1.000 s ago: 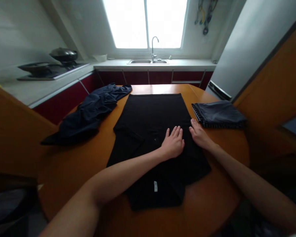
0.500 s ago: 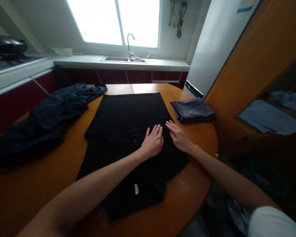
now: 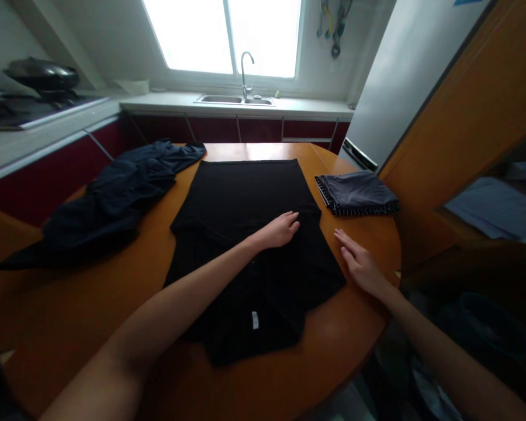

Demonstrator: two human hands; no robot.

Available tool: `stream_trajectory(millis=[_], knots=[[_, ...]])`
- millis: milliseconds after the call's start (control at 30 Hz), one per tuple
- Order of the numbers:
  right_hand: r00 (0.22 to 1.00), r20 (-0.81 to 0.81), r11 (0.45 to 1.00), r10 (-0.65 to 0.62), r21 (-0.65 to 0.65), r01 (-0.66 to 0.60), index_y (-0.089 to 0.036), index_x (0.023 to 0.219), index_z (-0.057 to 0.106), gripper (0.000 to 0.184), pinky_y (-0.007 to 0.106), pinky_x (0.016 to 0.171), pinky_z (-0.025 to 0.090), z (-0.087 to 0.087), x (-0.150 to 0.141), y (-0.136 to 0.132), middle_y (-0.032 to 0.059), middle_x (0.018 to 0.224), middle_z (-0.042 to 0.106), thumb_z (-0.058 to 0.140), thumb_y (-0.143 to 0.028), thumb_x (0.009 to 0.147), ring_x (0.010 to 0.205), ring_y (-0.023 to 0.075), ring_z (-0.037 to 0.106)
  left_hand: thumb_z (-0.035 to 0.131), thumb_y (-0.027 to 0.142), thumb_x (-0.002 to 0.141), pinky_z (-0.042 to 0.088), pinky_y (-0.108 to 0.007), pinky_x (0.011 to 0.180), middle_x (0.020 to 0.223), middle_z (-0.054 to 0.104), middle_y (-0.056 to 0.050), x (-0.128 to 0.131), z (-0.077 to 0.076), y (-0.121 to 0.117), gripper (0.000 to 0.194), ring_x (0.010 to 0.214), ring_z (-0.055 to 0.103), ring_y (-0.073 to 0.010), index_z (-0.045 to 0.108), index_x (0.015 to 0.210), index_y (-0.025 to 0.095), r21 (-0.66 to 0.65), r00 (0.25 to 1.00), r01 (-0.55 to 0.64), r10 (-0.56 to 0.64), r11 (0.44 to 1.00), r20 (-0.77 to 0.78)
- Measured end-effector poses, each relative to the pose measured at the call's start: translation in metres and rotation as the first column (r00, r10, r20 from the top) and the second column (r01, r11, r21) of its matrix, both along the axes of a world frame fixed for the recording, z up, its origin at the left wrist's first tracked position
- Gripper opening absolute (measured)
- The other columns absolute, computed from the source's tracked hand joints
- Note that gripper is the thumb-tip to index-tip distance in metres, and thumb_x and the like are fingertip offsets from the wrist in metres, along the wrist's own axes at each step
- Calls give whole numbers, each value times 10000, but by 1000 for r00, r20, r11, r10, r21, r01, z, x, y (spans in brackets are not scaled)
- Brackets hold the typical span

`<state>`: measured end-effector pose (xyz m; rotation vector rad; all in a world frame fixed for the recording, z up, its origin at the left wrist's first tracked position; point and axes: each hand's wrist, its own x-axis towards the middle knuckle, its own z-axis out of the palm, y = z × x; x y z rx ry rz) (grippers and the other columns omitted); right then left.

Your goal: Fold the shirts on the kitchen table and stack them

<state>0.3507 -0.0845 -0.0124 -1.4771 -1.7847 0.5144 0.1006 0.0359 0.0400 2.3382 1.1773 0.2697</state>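
Note:
A black shirt [image 3: 249,187] lies spread on the wooden table [image 3: 333,339], its hem toward the window and its collar with a white label [image 3: 255,320] toward me. My left hand [image 3: 280,230] is over the right middle part of the shirt, fingers loosely bent and pointing right, with nothing seen in them. Whether it presses on the cloth I cannot tell. Off the shirt's right edge, my right hand [image 3: 363,266] is held over the table with its fingers stretched out and nothing in it.
A rumpled dark blue garment [image 3: 123,187] lies along the table's left side. On the right sits a folded grey cloth [image 3: 359,192] with a dark patterned edge. Beyond the table are a counter with a sink [image 3: 236,99], a stove with a pan [image 3: 44,75], and a fridge [image 3: 403,76].
My right hand has moved off the shirt to the right, toward me. The left hand has turned its fingers rightward and bent them. The camera view swung right, then partly back. The shirt lies much as before.

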Motion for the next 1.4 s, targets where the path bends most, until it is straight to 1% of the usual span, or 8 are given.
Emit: stream_trajectory(millis=[100,267,567,767,933,1033,1233,1400], knots=[[999,39,999,-38,-5,38,-215,1474,507,497,519,1218,285,1,3,-14,108,1549,459,397,-382,1019,1460,244,380,405,361,1008,344,-331,1163,1508,506,-120,-15,27,12,526,1394,478,-241,504,1462,113,-107,994,13,-1,994,111],[910,383,985,160,-8,-170,-282,1558,361,592,565,1223,237,3,0,-38,65,1642,294,477,-432,997,1513,279,252,469,390,1000,356,-318,1142,1475,550,-91,-50,62,16,520,1331,535,-218,520,1453,142,-231,965,85,-22,969,261],[828,547,974,123,93,-207,-220,1599,242,688,571,1205,270,-25,15,-52,117,1633,311,390,-506,992,1494,323,297,491,349,1001,449,-336,1041,1397,616,-123,-148,85,21,491,1210,624,-206,513,1456,163,-317,975,34,38,948,219],[903,428,985,35,139,-103,-178,1547,346,667,569,1165,337,-20,9,-60,154,1553,428,471,-493,972,1432,355,393,614,270,944,441,-346,1062,1348,646,-118,-129,69,1,430,1222,609,-217,614,1361,165,7,965,161,-158,987,208],[954,292,974,-72,226,4,-251,1086,720,235,454,857,537,-3,-4,-81,102,1023,652,573,-364,943,993,286,628,654,213,926,395,-341,1134,1431,576,-63,-74,40,-33,478,1315,538,-214,591,1393,293,136,894,439,-447,888,29],[952,307,980,-20,192,-41,-264,1080,745,245,411,749,522,2,-10,-91,70,867,637,531,-295,966,841,240,609,646,211,932,394,-354,1151,1455,555,-58,-53,21,-38,496,1347,508,-224,567,1412,307,210,837,544,-544,812,-63],[940,342,984,-4,166,-57,-234,1128,748,277,393,739,486,7,-15,-95,63,844,632,513,-257,981,809,219,585,518,158,981,456,-361,1106,1355,611,-97,-35,-1,-24,339,1280,551,-232,651,1286,218,376,771,635,-587,675,-248],[921,388,983,26,157,-94,-230,1110,751,260,375,718,448,11,-16,-96,62,853,637,527,-254,981,794,206,574,519,78,949,525,-317,1019,1190,670,-94,-45,-1,-16,310,1166,614,-209,697,1173,196,435,793,606,-553,666,-256]])
